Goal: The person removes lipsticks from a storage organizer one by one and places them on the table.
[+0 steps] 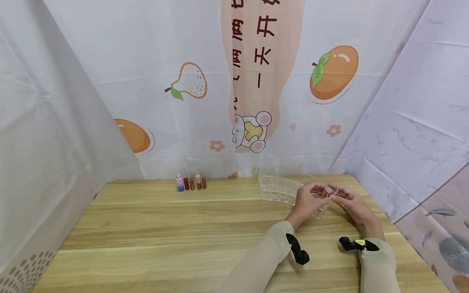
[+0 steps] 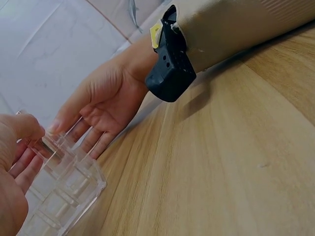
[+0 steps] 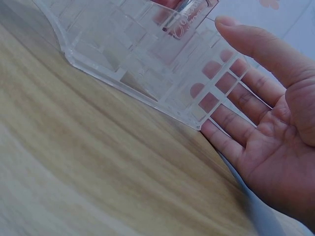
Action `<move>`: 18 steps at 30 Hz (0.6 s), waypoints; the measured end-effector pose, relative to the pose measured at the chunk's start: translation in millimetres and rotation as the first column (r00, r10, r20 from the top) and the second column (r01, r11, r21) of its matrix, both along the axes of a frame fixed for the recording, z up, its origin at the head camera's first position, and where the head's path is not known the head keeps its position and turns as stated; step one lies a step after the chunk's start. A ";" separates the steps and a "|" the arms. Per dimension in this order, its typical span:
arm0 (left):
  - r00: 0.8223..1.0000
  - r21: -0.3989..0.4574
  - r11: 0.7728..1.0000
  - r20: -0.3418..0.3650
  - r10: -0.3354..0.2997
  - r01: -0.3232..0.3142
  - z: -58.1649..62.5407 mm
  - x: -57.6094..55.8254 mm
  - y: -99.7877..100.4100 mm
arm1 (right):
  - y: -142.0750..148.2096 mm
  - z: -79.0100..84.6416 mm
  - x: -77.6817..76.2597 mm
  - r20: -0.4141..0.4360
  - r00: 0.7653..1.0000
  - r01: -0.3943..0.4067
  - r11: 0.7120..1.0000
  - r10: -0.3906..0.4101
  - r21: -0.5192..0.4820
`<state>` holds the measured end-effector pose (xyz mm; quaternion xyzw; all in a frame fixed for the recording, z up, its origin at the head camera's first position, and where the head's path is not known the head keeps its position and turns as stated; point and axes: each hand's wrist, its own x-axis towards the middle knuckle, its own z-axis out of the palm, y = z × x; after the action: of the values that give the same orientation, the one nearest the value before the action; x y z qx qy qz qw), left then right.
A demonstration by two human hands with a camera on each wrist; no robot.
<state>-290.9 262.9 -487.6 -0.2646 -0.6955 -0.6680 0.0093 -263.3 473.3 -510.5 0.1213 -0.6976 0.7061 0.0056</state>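
A clear acrylic lipstick rack (image 1: 269,191), curved and divided into small compartments, stands at the back right of the table. Over its right end my left hand (image 1: 307,202) pinches a lipstick (image 1: 327,192) with a shiny copper-coloured part. In the right wrist view, this lipstick (image 3: 184,19) has pale lettering and tilts at the rack's upper edge; how far it sits in a compartment cannot be made out. My right hand (image 1: 353,203) is at the rack's right end. Its nearly straight fingers (image 3: 229,125) lie against the clear plastic, the thumb stretched out above them.
Several small lipsticks (image 1: 192,184) stand in a row at the back left of the wooden table (image 1: 165,236). A printed curtain (image 1: 146,81) hangs directly behind the table's rear edge. Another patterned sheet (image 1: 414,134) borders the right side.
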 end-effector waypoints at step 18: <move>0.999 0.066 0.997 0.007 -0.046 0.046 -3.6 -3.9 -3.6 | -1.8 1.3 -0.3 -0.002 1.000 -0.006 1.000 0.006 -0.003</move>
<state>-294.8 259.3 -491.2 -0.2773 -0.6671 -0.6915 -0.0003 -263.6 471.5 -509.3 0.1243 -0.6962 0.7070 0.0043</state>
